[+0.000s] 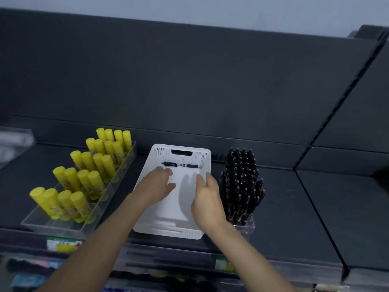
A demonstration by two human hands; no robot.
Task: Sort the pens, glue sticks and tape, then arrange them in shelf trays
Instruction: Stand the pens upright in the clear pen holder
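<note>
Black pens (182,165) — the last loose ones — lie against the white basket's (202,154) far wall. Left hand (156,184) and right hand (207,197) hover inside, fingers loose, gripping nothing; best pinch each mid-barrel, then stand it in the pen tray (246,225).

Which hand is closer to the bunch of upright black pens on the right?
Right. The right hand hovers over the white basket just left of the upright black pens; the left hand is farther left, over the basket's other side.
</note>
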